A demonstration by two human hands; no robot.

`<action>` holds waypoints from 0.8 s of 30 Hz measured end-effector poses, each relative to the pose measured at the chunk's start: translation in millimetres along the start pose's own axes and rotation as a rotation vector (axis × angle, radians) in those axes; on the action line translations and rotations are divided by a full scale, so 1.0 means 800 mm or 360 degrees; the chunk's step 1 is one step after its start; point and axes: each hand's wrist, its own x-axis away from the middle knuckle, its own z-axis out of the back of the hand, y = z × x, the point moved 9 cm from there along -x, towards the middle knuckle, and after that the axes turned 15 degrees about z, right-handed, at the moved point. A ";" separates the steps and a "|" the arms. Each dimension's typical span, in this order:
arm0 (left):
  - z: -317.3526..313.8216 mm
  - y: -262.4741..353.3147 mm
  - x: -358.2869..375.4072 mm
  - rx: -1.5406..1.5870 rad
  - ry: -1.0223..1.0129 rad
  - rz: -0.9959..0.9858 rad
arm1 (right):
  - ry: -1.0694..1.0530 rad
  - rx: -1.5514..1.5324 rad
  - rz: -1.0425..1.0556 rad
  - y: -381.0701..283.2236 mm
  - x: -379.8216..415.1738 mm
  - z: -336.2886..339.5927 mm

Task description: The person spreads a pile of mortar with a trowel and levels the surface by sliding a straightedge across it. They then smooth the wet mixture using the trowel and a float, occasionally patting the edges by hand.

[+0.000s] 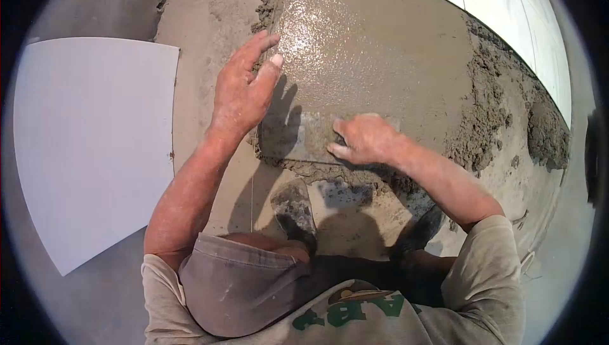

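Observation:
A bed of wet grey mortar (380, 46) spreads out in front of me, its surface smooth and shining at the upper left. My right hand (368, 139) is closed at the near end of the bed, round what appears to be the handle of a flat trowel. The trowel's mortar-smeared blade (311, 135) lies flat on the bed, and its handle is mostly hidden by the fingers. Over the bed's left edge hovers my left hand (244, 88), fingers stretched and a little apart, holding nothing. A thin string (276, 8) runs along that edge.
White tiles (501, 8) lie beyond the bed at the upper right. A large pale tile (95, 135) rests on the left. Loose mortar clumps (485, 104) and a bigger heap (547, 132) border the right side. My shoes (294, 208) stand close to the near edge.

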 end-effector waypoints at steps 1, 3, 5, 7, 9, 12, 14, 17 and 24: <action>0.000 -0.001 0.001 0.0013 -0.0005 0.0011 | 0.0006 0.0001 -0.0003 -0.006 0.002 -0.004; 0.000 0.000 0.002 0.0028 -0.0012 0.0013 | -0.0088 -0.0068 0.0003 -0.017 0.006 -0.019; 0.002 0.003 0.003 -0.0021 0.0001 -0.0020 | 0.0038 -0.0065 0.0110 -0.033 0.014 -0.019; 0.003 0.004 0.005 0.0000 0.0005 -0.0020 | -0.0092 -0.0104 0.0139 -0.047 0.019 -0.031; 0.003 0.003 0.007 0.0021 0.0006 -0.0022 | -0.0089 -0.0205 0.0130 -0.049 0.024 -0.047; 0.004 0.002 0.008 -0.0028 0.0023 -0.0036 | 0.0032 -0.0318 0.0236 -0.064 0.035 -0.038; 0.004 0.005 0.007 -0.0040 0.0027 -0.0073 | 0.0065 -0.0328 0.0170 -0.063 0.037 -0.036; 0.003 0.011 0.010 0.0057 -0.0007 0.0070 | 0.0336 -0.0227 0.0139 -0.048 0.034 -0.032; -0.017 0.018 0.009 -0.0001 -0.0092 -0.0048 | 0.1124 0.0249 0.0059 -0.007 0.045 -0.007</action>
